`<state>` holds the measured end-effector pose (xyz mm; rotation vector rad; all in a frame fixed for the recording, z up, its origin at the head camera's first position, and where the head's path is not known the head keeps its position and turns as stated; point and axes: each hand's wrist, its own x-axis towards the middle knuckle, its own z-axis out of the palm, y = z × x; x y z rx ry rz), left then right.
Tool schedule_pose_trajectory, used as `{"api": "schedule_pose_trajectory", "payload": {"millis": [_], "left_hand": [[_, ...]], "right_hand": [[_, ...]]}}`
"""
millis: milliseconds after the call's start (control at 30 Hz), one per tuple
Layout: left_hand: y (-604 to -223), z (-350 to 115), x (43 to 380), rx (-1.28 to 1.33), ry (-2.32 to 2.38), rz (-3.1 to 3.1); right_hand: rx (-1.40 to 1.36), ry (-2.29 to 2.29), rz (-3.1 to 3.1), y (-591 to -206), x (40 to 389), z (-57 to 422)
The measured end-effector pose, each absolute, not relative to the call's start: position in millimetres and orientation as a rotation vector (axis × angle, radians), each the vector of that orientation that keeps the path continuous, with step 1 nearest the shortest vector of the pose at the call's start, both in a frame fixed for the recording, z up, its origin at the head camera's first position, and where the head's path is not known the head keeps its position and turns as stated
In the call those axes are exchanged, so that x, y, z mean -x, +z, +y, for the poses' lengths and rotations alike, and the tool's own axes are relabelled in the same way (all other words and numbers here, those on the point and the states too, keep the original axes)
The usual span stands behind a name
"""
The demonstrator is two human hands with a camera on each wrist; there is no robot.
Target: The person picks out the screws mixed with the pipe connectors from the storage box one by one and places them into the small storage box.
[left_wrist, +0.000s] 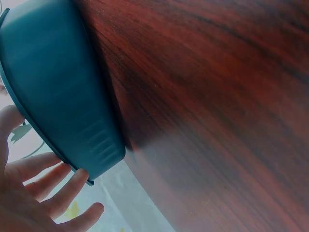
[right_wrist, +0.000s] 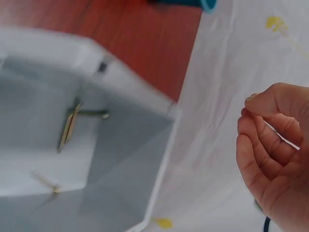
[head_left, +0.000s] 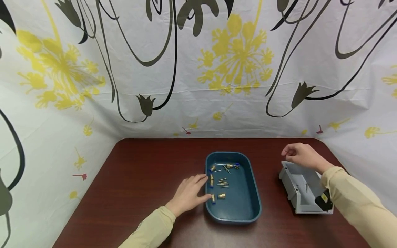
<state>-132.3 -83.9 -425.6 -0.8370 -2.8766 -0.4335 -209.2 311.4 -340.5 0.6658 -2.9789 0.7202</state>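
Observation:
My left hand (head_left: 190, 193) rests its fingers on the left rim of a blue tray (head_left: 255, 186), thumb apart from the others. Brass fittings (head_left: 221, 196), several with blue ends, and thin brass screws (head_left: 223, 182) lie in the tray. Above the far end of a grey box (head_left: 292, 186), my right hand (head_left: 302, 155) has its thumb and forefinger pinched together. At their tips shows a tiny greyish metal piece (right_wrist: 249, 97), mostly hidden by the fingers. Inside the box lie a few screws (right_wrist: 70, 126), blurred in the right wrist view.
The box and tray stand apart on a dark red-brown table (head_left: 149, 172). A patterned white cloth (head_left: 192, 75) hangs behind the table and along its sides. A dark strapped device (head_left: 324, 200) sits at the right wrist, over the box's near edge.

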Motion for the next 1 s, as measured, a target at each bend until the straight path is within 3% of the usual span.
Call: {"api": "schedule_pose_trajectory", "payload": {"millis": [467,1000], "left_hand": [[-425,-84,132,0.826,-0.438,-2.892],[-426,-84,133,0.832,-0.433,-2.893]], "right_hand": [[-0.822,0.825,-2.961,-330,222,238],[-1.115,0.875,-2.928,-349,227,174]]}}
